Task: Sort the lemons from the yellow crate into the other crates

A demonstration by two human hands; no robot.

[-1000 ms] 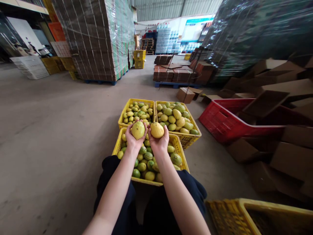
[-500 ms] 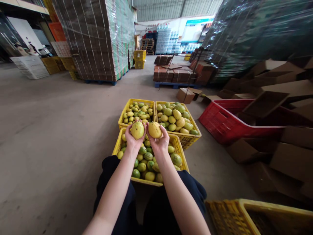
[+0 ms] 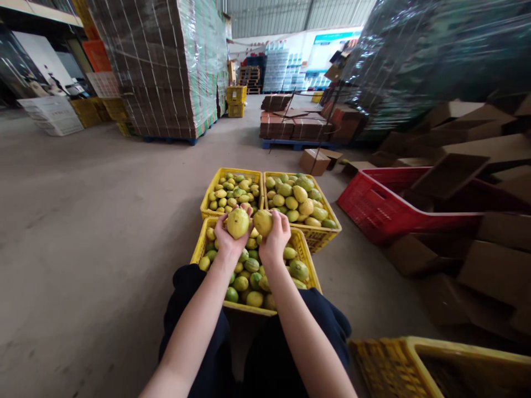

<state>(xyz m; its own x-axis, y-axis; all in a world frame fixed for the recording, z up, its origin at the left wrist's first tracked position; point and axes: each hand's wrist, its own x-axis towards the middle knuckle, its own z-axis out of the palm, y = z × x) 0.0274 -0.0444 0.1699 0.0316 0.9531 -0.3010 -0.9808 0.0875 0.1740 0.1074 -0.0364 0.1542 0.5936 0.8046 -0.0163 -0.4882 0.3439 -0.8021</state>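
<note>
The left hand (image 3: pixel 227 241) curls its fingers around 1 yellow-green fruit (image 3: pixel 238 223); the right hand (image 3: pixel 277 236) grips a 2nd fruit (image 3: pixel 263 223), both above the near crate (image 3: pixel 249 309), toward its far edge. Bare floor (image 3: pixel 103 221) spreads leftward; a red crate (image 3: pixel 367 213) borders the right.

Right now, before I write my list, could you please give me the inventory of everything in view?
held fruit: two, yellow-green, one per hand
fruit crates: three, yellow, ahead
loose fruit: too many to count, green to yellow, in those crates
corner crate: one, yellow, lower right
red crate: one, red, right
cartons: many, brown, mostly right
strapped cardboard: one group, brown, on a blue pallet
wrapped stacks: at least two, dark and green, left and right
white crates: stacked, white, far left
distant crates: two, yellow, back
bottle packs: uncountable, pale blue, back
legs: two, dark-clothed, below
left grip: one, bare, on fruit
right grip: one, bare, on fruit
</note>
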